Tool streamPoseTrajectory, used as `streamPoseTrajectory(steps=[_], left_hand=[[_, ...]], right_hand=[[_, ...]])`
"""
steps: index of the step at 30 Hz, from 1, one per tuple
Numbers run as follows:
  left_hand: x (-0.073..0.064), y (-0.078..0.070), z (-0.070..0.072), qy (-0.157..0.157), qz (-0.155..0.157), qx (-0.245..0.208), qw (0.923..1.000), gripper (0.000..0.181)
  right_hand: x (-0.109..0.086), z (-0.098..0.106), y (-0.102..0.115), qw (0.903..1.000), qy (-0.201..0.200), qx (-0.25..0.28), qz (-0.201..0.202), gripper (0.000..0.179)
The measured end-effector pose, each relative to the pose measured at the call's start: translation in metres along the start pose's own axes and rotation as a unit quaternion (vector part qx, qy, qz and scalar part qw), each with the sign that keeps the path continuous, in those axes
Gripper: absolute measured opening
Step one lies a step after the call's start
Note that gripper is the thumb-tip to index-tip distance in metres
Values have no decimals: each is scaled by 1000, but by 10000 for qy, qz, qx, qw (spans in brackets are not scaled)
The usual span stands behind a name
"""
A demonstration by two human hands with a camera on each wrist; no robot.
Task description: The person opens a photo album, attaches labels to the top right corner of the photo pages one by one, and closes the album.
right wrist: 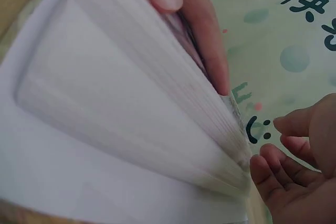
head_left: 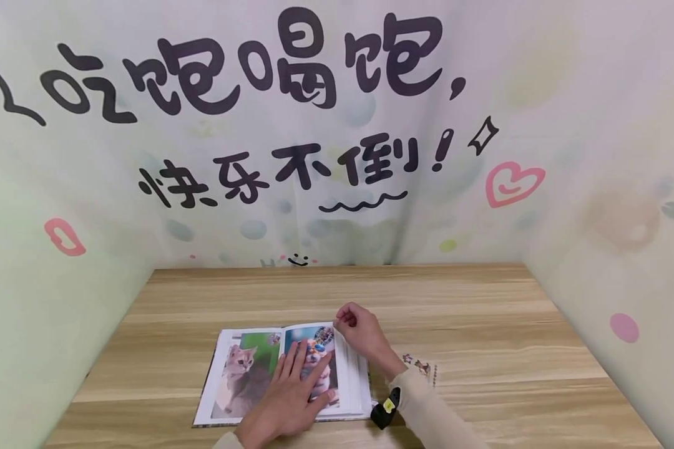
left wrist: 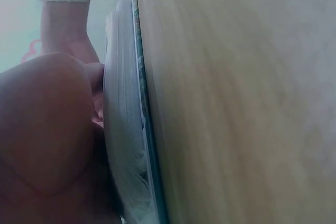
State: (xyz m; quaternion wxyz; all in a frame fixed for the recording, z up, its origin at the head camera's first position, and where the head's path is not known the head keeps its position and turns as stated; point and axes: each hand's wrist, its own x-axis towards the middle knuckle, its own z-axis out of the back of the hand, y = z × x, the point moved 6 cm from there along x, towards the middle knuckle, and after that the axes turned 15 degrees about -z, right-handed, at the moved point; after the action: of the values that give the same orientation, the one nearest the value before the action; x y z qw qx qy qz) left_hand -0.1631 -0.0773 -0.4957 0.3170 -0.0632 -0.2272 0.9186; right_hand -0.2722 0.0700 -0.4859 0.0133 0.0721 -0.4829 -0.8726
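A photo album [head_left: 355,390] lies spread out on the table, its many pages forming a thick stack in the right wrist view. On its left page is a cat photo [head_left: 241,380]; the right page carries another animal photo [head_left: 320,349], partly hidden by the left hand [head_left: 294,393]. That hand rests flat on this photo, fingers straight and spread. The right hand [head_left: 362,330] is at the upper right corner of the album. Its fingers [right wrist: 268,174] are loosely bent with fingertips right at the page edges, thumb apart from them and nothing pinched between.
A small sheet of stickers [head_left: 421,366] lies on the wooden table [head_left: 483,312], to the right of the album and partly behind the right forearm. A black wrist device [head_left: 384,408] is strapped at the right sleeve. Printed fabric [head_left: 342,231] rises behind the table.
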Motion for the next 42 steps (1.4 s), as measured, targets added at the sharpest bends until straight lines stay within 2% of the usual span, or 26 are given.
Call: streamPoseTrajectory(steps=[5,9,16,20,24,33,42], left_hand=[[1,1,-2,-35,-33,-21,10000,67],[1,2,-3,-45,-48,-11,10000,68],[0,1,-2,4,-1,4,10000,67],[0,1,-2,70,34,72,9999,68],[0,1,-2,75,39,88,9999,68],[1,2,-3,7,-20,16,10000,67],[2,0,-1,121,-18,-16,9999,67]], right_hand=[[-9,8,7,9979,121,-425,477,10],[-20,12,11,9926,255,-875,798,22],[-39,9,2,9727,735,-1984,957,57],[-48,7,-5,9585,900,-2480,1085,68],[-53,6,-8,9495,932,-2729,1237,71],[-57,2,-13,9363,912,-3158,1240,71],[-58,0,-15,9326,918,-3272,1212,68]])
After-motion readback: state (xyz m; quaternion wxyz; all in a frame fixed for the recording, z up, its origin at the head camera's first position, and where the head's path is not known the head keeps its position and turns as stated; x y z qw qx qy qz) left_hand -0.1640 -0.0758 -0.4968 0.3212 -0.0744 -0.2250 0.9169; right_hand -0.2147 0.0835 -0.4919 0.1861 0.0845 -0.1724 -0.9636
